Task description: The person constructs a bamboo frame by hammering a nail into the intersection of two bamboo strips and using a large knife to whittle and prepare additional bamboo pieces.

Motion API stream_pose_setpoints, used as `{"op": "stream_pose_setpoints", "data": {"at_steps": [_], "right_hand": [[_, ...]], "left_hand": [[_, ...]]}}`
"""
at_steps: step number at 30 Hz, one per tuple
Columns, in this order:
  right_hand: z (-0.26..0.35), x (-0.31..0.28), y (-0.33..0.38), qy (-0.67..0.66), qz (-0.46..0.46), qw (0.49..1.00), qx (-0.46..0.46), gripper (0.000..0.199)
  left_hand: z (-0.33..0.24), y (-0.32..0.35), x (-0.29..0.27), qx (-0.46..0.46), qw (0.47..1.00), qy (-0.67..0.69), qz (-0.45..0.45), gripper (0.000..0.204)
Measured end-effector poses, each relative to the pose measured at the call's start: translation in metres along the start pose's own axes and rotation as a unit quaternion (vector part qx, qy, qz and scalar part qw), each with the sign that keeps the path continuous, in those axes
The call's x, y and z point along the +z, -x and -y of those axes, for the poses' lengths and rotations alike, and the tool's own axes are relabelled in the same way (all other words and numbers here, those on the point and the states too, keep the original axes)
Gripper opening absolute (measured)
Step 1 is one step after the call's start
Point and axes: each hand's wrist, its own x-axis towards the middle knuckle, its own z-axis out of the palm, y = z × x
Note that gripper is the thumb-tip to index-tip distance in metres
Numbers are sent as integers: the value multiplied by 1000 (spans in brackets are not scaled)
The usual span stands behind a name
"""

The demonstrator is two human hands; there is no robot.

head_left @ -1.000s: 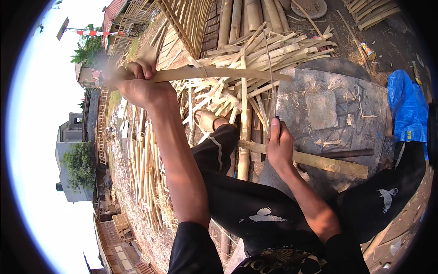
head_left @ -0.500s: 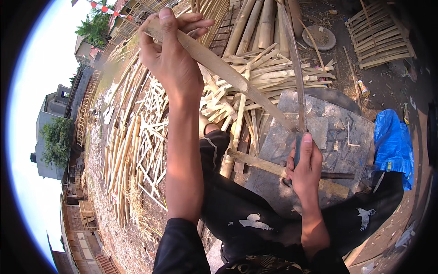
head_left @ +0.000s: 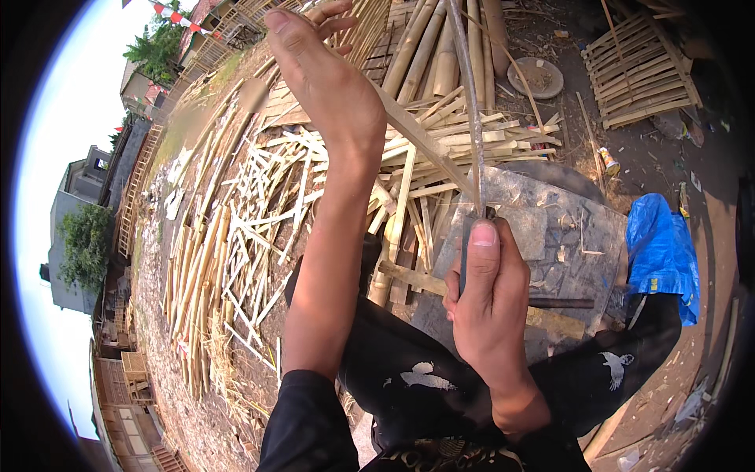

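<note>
My right hand is wrapped round the dark grey handle of a long knife, thumb along the top. Its narrow blade points away from me and is seen almost edge-on. My left hand is raised at upper left, wrist bent, around a pale split bamboo strip; the hand hides the strip's upper part and the grip itself. The strip slants down to the right, its lower end beside the blade near the handle. Behind my right hand, a dark rod and a flat bamboo piece lie on a worn grey board.
Split bamboo strips lie heaped on the ground ahead and left, with thick bamboo poles beyond. A slatted bamboo rack and a round basin stand far right. A blue plastic sheet is by my right knee.
My right hand has risen toward the camera and slightly left with the knife. My left hand has shifted right and turned, now covering the strip's upper part.
</note>
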Motion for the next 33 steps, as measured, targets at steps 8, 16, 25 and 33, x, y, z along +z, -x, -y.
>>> {"op": "stream_pose_setpoints", "data": {"at_steps": [8, 16, 25, 33], "right_hand": [[-13, 12, -7, 116, 33, 989, 81, 45], [14, 9, -11, -43, 16, 998, 51, 52], [-11, 17, -19, 163, 36, 979, 113, 55], [59, 4, -21, 31, -38, 994, 94, 58]], "left_hand": [[-7, 11, -7, 10, 998, -52, -29, 85], [-11, 5, 9, 60, 997, -5, -52, 86], [-14, 2, -5, -5, 947, 321, -26, 91], [-2, 0, 4, 106, 992, 69, 10, 73]]}}
